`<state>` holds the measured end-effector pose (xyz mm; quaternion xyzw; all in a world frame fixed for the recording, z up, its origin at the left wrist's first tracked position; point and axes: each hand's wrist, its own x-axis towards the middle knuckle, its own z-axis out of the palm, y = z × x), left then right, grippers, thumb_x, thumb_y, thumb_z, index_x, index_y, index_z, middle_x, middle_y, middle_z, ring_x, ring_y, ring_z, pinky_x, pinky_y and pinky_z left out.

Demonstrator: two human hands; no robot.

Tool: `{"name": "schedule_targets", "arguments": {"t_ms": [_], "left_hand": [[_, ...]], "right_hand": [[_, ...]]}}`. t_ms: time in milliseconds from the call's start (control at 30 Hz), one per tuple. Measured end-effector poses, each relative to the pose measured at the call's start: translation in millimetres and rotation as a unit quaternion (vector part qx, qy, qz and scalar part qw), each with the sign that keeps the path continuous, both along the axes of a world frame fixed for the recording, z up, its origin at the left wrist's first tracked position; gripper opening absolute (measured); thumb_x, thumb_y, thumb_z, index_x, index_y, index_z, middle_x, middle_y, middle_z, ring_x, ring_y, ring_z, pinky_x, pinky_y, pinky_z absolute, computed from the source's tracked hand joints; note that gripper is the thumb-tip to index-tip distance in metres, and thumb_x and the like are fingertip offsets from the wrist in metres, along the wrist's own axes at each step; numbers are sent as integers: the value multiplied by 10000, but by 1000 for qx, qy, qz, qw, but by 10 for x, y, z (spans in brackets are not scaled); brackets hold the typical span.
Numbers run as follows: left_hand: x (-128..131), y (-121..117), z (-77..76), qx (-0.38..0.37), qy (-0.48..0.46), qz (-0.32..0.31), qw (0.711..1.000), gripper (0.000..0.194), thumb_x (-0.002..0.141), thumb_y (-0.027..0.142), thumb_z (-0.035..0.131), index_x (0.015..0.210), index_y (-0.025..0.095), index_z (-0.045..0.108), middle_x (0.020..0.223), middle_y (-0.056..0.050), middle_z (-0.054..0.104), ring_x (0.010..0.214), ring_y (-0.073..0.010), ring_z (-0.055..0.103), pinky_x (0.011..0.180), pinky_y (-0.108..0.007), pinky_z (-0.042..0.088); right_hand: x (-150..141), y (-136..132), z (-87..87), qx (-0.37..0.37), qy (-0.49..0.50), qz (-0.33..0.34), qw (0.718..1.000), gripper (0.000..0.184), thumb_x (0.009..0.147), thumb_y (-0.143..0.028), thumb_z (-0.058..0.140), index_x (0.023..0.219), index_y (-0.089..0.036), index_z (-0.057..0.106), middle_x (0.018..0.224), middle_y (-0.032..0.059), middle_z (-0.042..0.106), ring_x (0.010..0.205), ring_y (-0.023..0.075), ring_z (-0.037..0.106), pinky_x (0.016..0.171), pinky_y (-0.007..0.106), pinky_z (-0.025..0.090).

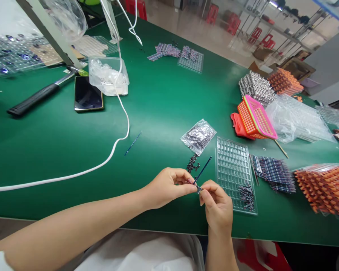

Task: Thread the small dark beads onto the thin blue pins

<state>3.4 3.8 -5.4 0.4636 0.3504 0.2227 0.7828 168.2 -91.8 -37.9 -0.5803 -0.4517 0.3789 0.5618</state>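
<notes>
My left hand [172,187] and my right hand [218,201] meet over the near edge of the green table, both with fingers pinched. Between my left fingertips is a thin dark-blue patterned strip [203,168], slanting up to the right. At its lower end a small shiny dark piece [199,189] sits between both hands' fingertips; its kind is too small to make out. Just beyond my left hand lie loose small dark beads [191,164] beside a clear zip bag [199,136] of similar bits. Right of my hands is a clear compartment tray [234,169] holding a small heap of dark pieces [246,197].
Bundled dark strips [274,173] and orange stacks [324,188] lie to the right, with a pink-orange basket [255,118] behind. A white cable [113,150] crosses the left side, near a hammer [36,98], a phone [88,94] and a plastic tub [124,77].
</notes>
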Motion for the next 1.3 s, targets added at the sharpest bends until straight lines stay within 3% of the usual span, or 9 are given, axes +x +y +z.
{"name": "schedule_targets", "arguments": {"t_ms": [133, 433, 767, 1300], "left_hand": [[5, -3, -23, -39, -21, 1, 999, 148, 681, 235, 791, 734, 148, 684, 718, 4, 682, 702, -137, 630, 730, -273, 491], [3, -1, -80, -46, -13, 1, 999, 183, 661, 250, 814, 719, 143, 677, 693, 6, 662, 642, -116, 576, 622, -247, 425], [0, -1, -113, -70, -58, 14, 996, 161, 687, 258, 824, 757, 153, 724, 733, 4, 713, 739, -130, 648, 755, -262, 501], [25, -38, -65, -97, -55, 40, 993, 126, 669, 193, 821, 699, 142, 710, 624, 23, 697, 601, -96, 615, 632, -224, 487]], "right_hand": [[16, 1, -3, -7, 28, 14, 999, 75, 889, -262, 641, 876, -191, 662, 760, -7, 556, 531, 83, 496, 450, 205, 396], [31, 1, -21, -8, 91, 38, 995, 43, 887, -228, 653, 910, -206, 682, 780, -8, 561, 555, 78, 510, 473, 200, 405], [21, 3, -14, -30, 133, 29, 990, 39, 869, -246, 693, 893, -221, 710, 784, -10, 554, 569, 69, 507, 489, 198, 392], [-25, 34, 42, -44, 164, 20, 985, 89, 836, -294, 728, 823, -209, 709, 727, -12, 552, 542, 68, 480, 461, 187, 357]]}}
